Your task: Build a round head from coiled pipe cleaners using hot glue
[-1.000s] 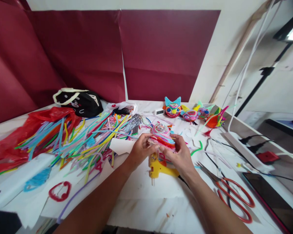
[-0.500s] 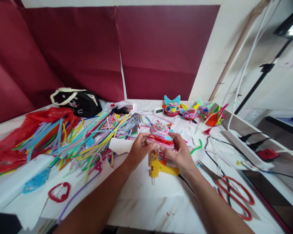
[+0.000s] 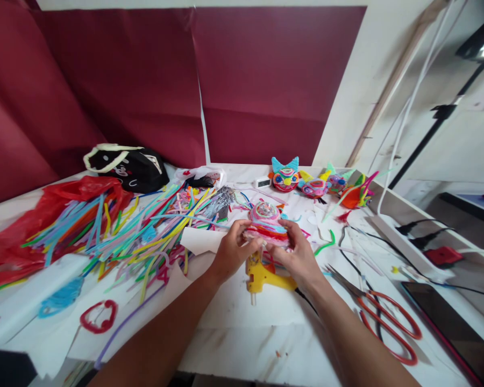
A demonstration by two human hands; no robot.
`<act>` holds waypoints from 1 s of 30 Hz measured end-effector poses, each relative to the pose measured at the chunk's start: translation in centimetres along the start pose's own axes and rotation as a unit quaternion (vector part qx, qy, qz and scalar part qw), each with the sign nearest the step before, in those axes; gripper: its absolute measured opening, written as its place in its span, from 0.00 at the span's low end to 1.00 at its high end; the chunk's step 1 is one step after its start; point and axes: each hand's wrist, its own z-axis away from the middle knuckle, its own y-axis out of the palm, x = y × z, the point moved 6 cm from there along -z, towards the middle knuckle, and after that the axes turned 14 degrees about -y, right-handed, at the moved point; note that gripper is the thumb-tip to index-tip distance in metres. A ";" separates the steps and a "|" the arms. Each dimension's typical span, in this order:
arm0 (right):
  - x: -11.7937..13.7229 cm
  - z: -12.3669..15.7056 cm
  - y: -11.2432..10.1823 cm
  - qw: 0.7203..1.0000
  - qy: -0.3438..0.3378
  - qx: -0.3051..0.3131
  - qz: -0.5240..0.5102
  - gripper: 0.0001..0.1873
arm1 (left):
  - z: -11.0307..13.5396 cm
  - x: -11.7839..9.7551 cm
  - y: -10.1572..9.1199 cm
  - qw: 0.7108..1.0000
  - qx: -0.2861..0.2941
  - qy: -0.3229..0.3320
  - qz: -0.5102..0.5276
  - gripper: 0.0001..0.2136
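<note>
Between my two hands is a rounded pipe-cleaner craft piece [image 3: 265, 220], wound in pink, red, orange and blue bands with a pale, shiny top. My left hand [image 3: 237, 248] grips its left side, thumb at the lower front edge. On the opposite side my right hand [image 3: 294, 250] holds it, its thumb also along the bottom front. Directly below and partly behind the hands lies a yellow glue gun [image 3: 262, 275], nozzle end toward the piece, its black cord running off under my right forearm. The piece's underside is hidden.
Loose pipe cleaners [image 3: 157, 226] and a red plastic bag [image 3: 20, 236] cover the left. Orange-handled scissors [image 3: 381, 312], a phone [image 3: 447, 328] and a power strip [image 3: 411, 247] lie right. Finished-looking craft figures [image 3: 285, 174] stand behind, near a black bag [image 3: 141, 171].
Almost nothing differs. Both hands keep their hold on the craft piece, and the view has shifted very slightly.
</note>
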 end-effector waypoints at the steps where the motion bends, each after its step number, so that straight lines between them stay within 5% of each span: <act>1: 0.0 0.0 0.0 1.000 0.004 0.001 0.003 0.33 | 0.0 0.1 0.0 1.000 0.001 0.007 -0.008 0.21; 18: -0.1 -0.1 -0.1 1.000 -0.002 0.011 -0.018 0.33 | 0.8 -0.1 0.3 0.997 -0.051 0.020 -0.048 0.22; 30: 0.7 -0.1 0.0 0.997 -0.057 0.023 -0.040 0.35 | -0.1 -0.1 -0.5 0.998 0.057 0.025 -0.019 0.29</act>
